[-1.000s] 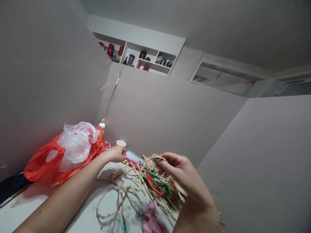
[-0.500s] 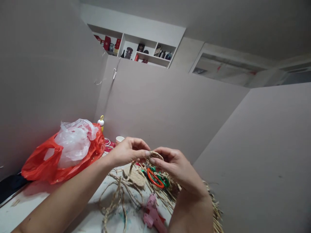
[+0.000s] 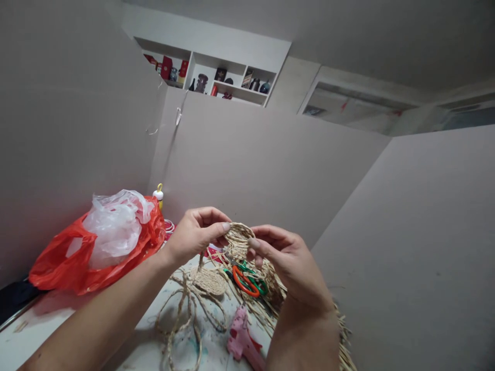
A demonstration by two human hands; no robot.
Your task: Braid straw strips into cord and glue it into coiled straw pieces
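Note:
Between my two hands hangs a small woven straw piece (image 3: 238, 241), its rounded rim upward and its ribbed face toward me. My left hand (image 3: 201, 229) pinches its left edge between thumb and fingers. On the opposite edge, my right hand (image 3: 274, 250) grips it the same way. A braided straw cord (image 3: 186, 304) trails in loops on the table below my left hand. Beneath the held piece lies a flat oval straw coil (image 3: 209, 281). Orange-handled scissors (image 3: 245, 282) rest close under my right hand, beside a green-handled pair (image 3: 260, 283).
A pink glue gun (image 3: 243, 337) lies at the front of the white table (image 3: 135, 342). Loose straw (image 3: 274, 288) is heaped at the right. A red plastic bag (image 3: 62, 263) with a white bag (image 3: 118, 226) on it fills the left. Grey partition walls enclose the table.
The woven piece has been tilted up, so its ribbed face now shows instead of only a thin edge. My hands have risen slightly and moved a little apart.

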